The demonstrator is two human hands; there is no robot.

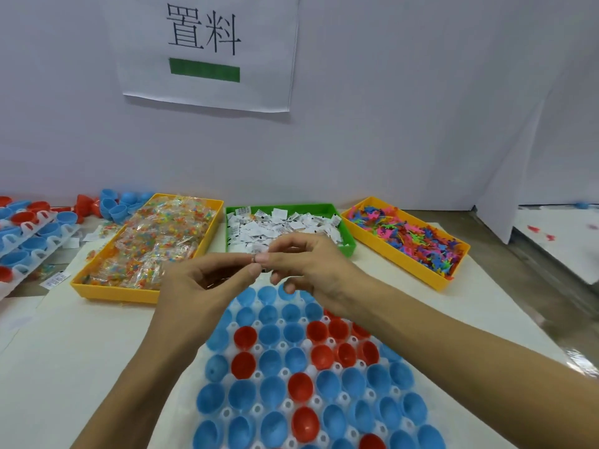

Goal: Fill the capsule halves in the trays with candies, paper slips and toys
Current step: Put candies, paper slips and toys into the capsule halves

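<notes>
Capsule halves [301, 388], blue and red, sit open side up in the white tray [256, 409] right in front of me, filling its pockets; the ones I can see into look hollow. Both my hands meet above the tray's far edge; my left hand [197, 286] and my right hand [311, 264] together pinch a small folded paper slip [256, 258] between thumbs and fingertips, the other fingers loosely curled; I cannot tell whether the left palm holds anything more.

Behind my hands stand three bins in a row; the yellow bin [107, 291] on the left holds clear packets of coloured candies [158, 241]; the green bin [343, 222] in the middle holds a heap of white paper slips [285, 225]; the second yellow bin [431, 280] on the right holds small bright plastic toys [418, 238].

At the far left another tray [29, 251] carries more blue and red halves, tilted toward me; loose blue halves [113, 202] lie behind it by the wall; a few stray slips and a candy packet lie beside the candy bin. A paper sign [207, 50] with two printed characters and a green bar hangs on the white wall [405, 108].
</notes>
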